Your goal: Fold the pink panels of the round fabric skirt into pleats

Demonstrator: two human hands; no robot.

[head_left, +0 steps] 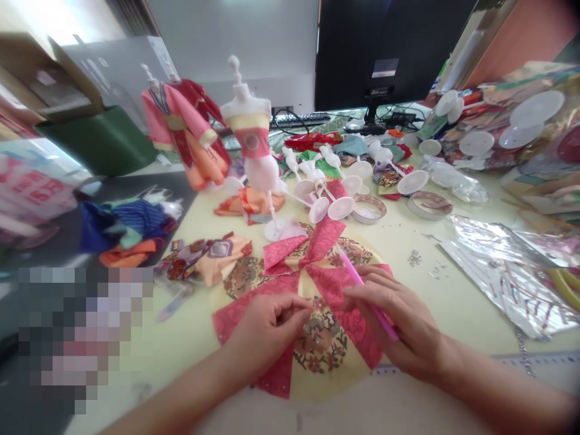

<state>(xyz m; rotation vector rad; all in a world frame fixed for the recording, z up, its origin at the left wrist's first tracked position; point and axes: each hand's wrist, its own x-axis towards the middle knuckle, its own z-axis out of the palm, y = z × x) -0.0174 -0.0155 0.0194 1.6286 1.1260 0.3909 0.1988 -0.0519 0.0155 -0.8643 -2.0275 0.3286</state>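
pink-and-floral cloth (369, 341) lies spread on the table (394, 238), a few specks (319, 339) seemingly set, much perhaps left plain; our right hand (403, 311) grips a pink stick (351, 269); whether our left hand (267, 320) pinches anything, we cannot tell.

The place looks like a small craft workshop for doll-sized clothing: miniature dress forms (260, 172), a little pink robe (188, 115), a round red-and-floral cloth (322, 344), tape rolls (426, 212) and loose glittering bits (414, 258) share a pale yellow surface (399, 238). A black monitor (353, 48) and keyboard (310, 118) behind suggest an office corner.
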